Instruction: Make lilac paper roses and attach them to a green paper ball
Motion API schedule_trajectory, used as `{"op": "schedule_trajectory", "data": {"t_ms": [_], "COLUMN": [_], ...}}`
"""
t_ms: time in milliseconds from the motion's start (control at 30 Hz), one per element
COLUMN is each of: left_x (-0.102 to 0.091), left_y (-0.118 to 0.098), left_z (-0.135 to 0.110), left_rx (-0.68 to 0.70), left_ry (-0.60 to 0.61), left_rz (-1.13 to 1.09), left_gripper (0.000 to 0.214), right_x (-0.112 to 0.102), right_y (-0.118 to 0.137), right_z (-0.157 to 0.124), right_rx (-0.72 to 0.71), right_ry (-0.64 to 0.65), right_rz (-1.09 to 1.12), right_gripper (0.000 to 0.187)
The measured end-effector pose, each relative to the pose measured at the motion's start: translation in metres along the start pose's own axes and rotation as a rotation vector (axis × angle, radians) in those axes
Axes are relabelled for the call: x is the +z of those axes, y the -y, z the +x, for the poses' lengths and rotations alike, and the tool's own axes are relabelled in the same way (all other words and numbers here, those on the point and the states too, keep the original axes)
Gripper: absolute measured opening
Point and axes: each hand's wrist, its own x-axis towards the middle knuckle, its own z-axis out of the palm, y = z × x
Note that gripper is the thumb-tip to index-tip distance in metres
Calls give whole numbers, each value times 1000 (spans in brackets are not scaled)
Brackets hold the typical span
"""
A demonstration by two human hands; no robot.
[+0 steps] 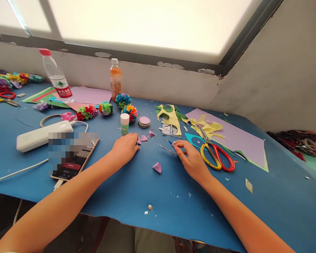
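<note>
My left hand (125, 148) rests on the blue table with its fingers curled down. Its fingertips are beside small folded purple paper pieces (144, 138), and what lies under them is hidden. A glue stick (124, 123) with a pale cap stands just behind this hand. In a pinch, my right hand (188, 154) holds a thin pointed tool (169, 150); its exact kind is unclear. Between the hands, nearer me, lies another folded purple piece (157, 167). A stack of round paper discs (144, 122) sits behind the small pieces.
Scissors (213, 153) with red and yellow handles lie right of my right hand, by cut yellow paper (208, 126) and a purple sheet (234, 138). Leftward are a phone (76, 160), a white power bank (44, 135), paper flower balls (123, 100), a water bottle (58, 79) and an orange-drink bottle (116, 80).
</note>
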Motion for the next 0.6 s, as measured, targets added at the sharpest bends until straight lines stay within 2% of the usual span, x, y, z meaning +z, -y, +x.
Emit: {"op": "schedule_trajectory", "data": {"t_ms": [167, 300, 467, 600], "left_x": [7, 13, 17, 17], "left_y": [-10, -18, -21, -20], "left_z": [-5, -10, -13, -14], "left_rx": [210, 329, 372, 401], "left_ry": [-88, -129, -138, -153], "left_rz": [-271, -461, -480, -389], "left_gripper": [38, 37, 36, 29], "right_x": [1, 1, 0, -1], "right_y": [18, 28, 28, 25], "right_z": [-11, -17, -18, -17], "right_rx": [28, 0, -4, 14], "right_ry": [-34, -26, -27, -34], "right_rz": [114, 103, 63, 56], "right_gripper": [32, 32, 33, 32]}}
